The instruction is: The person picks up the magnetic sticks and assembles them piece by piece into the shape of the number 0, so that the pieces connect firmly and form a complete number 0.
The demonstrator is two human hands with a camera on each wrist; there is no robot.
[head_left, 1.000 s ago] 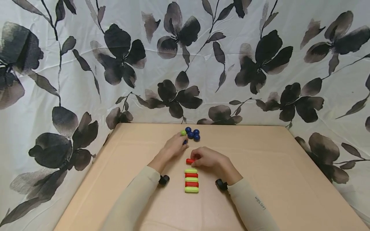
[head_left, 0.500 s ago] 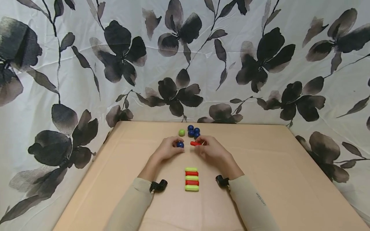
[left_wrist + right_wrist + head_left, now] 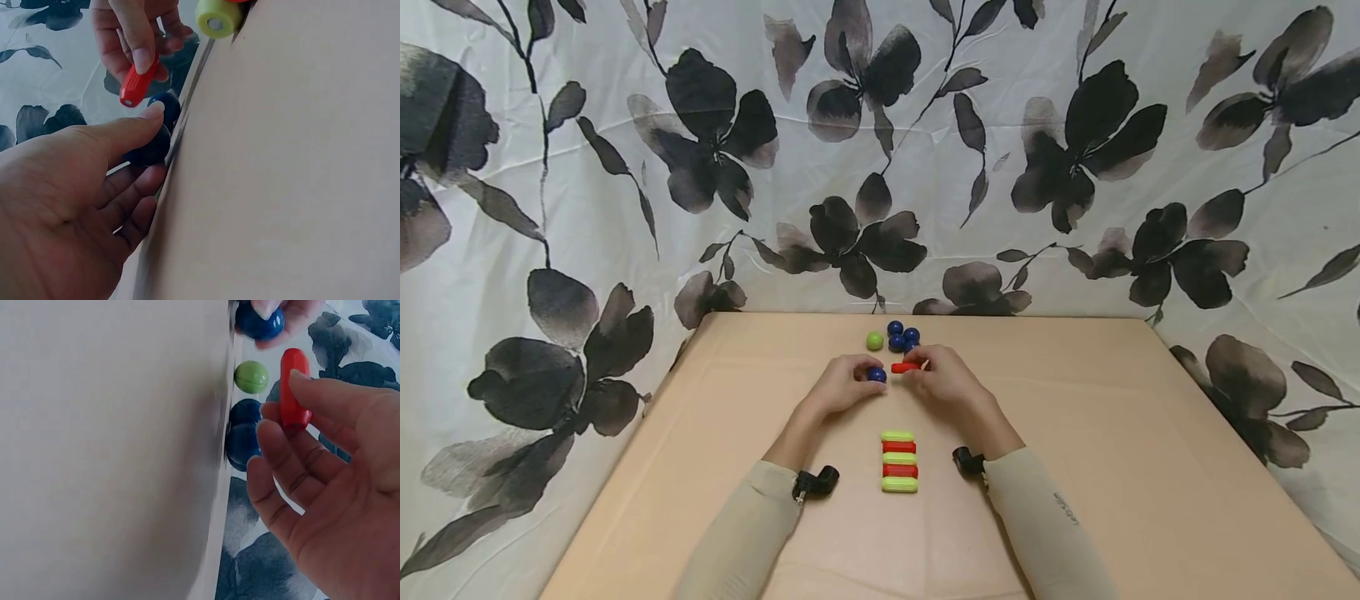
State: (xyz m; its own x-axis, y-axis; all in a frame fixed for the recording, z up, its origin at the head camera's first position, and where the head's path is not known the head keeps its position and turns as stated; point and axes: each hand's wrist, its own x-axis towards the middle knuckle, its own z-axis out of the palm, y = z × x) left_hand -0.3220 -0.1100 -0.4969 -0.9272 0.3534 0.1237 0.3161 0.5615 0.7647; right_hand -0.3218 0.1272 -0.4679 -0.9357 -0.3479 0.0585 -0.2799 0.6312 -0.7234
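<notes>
My left hand (image 3: 842, 383) pinches a dark blue ball (image 3: 876, 375) between thumb and fingers; the left wrist view shows the thumb over the ball (image 3: 150, 149). Just to its right, my right hand (image 3: 949, 382) holds a red rod (image 3: 904, 367) with rounded ends. In the right wrist view the red rod (image 3: 294, 387) sits between thumb and fingers, its metal-tipped end showing in the left wrist view. The rod points toward the held ball, with a small gap between them. Behind the hands lie a green ball (image 3: 875, 340) and several blue balls (image 3: 896, 342), one partly hidden by the right hand.
Nearer the body, a column of alternating yellow-green and red rods (image 3: 899, 459) lies side by side on the tan table (image 3: 1075, 500). A floral cloth (image 3: 970, 167) hangs behind the table's far edge. A dark wrist camera (image 3: 817, 482) is strapped to each arm.
The right hand has carried the red rod away from the column toward the far side. The left hand has drawn the blue ball out beside the others, and ball and rod are now closer together.
</notes>
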